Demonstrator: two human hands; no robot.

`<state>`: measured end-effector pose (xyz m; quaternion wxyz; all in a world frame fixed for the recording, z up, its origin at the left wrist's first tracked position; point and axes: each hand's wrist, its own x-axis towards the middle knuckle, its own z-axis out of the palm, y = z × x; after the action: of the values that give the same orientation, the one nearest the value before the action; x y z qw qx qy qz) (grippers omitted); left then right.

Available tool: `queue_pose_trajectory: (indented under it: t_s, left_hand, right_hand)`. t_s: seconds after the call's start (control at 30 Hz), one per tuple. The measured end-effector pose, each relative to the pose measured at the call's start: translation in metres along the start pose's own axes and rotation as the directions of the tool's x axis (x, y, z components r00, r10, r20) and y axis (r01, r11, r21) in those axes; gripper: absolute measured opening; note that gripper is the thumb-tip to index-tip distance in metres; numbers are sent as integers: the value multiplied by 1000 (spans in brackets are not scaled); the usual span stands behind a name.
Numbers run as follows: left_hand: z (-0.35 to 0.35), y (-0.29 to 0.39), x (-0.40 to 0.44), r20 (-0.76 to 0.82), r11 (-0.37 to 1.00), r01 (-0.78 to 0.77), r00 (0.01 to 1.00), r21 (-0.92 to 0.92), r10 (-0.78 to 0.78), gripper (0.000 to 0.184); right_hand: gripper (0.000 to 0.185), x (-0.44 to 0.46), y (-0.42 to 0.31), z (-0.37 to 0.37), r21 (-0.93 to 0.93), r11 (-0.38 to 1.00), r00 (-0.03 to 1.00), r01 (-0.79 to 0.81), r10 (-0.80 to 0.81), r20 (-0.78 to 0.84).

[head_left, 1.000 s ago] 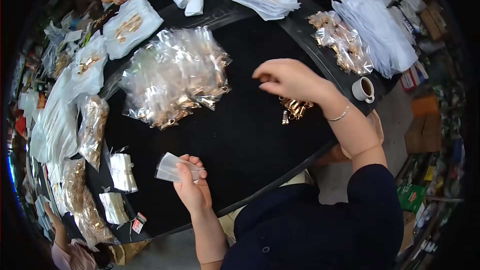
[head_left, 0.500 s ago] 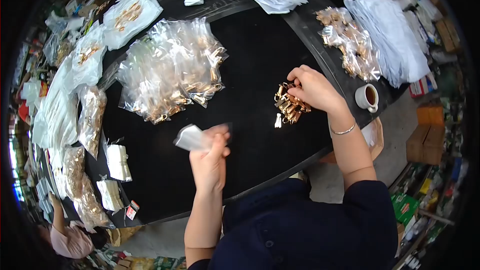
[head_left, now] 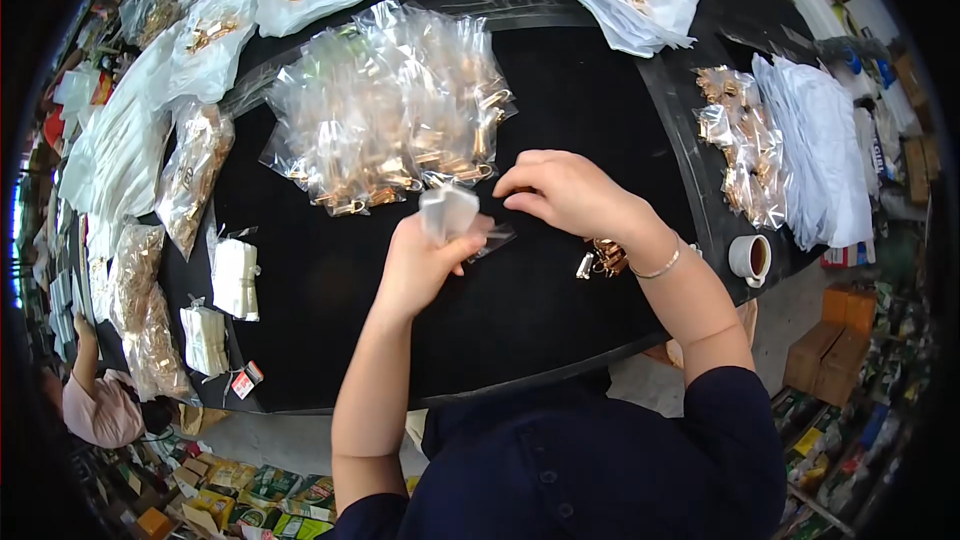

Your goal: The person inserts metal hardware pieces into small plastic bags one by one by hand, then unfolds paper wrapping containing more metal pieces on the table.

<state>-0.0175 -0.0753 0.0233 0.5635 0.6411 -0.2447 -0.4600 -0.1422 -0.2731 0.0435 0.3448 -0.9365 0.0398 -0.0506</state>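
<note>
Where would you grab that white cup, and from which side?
I'd take the white cup by its handle, coming from the near side, since the handle sticks out that way. The cup stands upright with dark liquid inside, so it is probably best kept level.

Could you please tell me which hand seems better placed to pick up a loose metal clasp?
Probably the right hand: it is nearer the loose metal clasps, while the left hand holds clear bags.

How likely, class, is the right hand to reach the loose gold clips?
Probably yes: the right hand is near the gold clips with nothing visibly between, though its wrist partly hides them.
</note>
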Motion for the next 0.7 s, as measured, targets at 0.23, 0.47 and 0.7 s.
queue_pose_trajectory:
  t_s: [0.23,0.47,0.7]
  left_hand:
    - [-25,25,50,4,961,5,1000,275,-6,20]
    - [-26,34,39,25,978,-26,999,208,22,18]
    - [31,3,-18,-234,909,-48,971,-413,-56,18]
  right_hand:
    - [14,64,32,8,160,984,996,-75,66,64]
    - [12,31,18,-32,151,968,980,-199,193,58]
    - [16,-69,17,-18,-10,913,906,-408,403,-128]
